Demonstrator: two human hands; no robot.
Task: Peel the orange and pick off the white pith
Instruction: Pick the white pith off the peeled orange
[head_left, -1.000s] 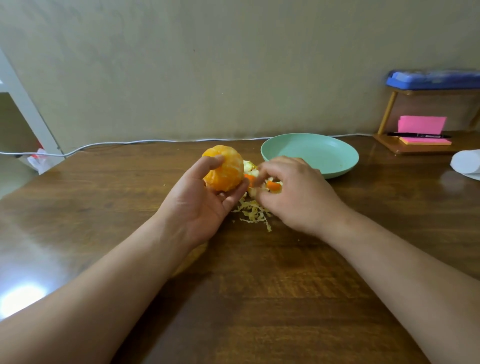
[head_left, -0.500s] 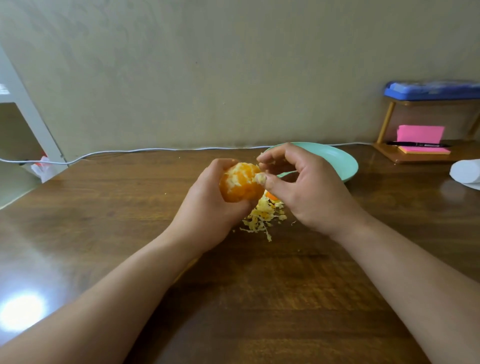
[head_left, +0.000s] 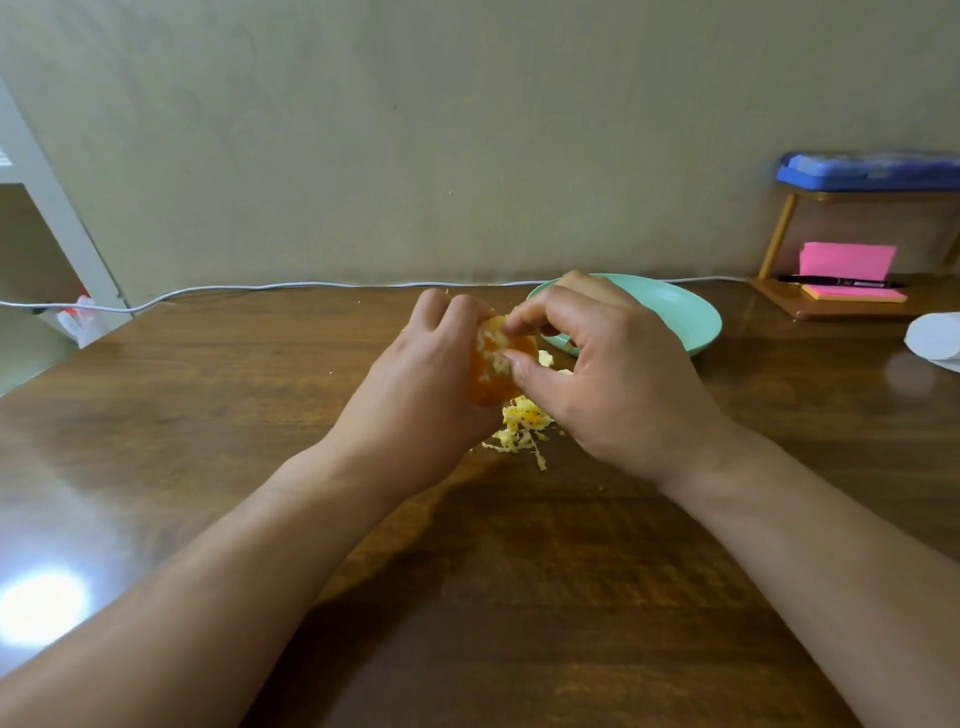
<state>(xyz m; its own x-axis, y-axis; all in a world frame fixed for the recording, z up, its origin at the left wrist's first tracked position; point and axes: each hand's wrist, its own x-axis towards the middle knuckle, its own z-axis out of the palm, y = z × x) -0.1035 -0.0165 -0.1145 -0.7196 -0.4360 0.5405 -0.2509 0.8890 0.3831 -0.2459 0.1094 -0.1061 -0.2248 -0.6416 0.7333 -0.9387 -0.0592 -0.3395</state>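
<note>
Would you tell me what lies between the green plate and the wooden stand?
Head view: bare table, with only the white cable along its back edge.

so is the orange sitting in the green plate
No, the left hand grips the orange over the table, in front of the green plate.

The peeled orange (head_left: 503, 374), in the left hand (head_left: 415, 387), shows patches of white pith (head_left: 491, 345). Scraps (head_left: 521, 428) lie heaped below it.

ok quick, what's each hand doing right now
Left hand: grips the orange.
Right hand: thumb and forefinger pinch at white pith on the orange.
</note>
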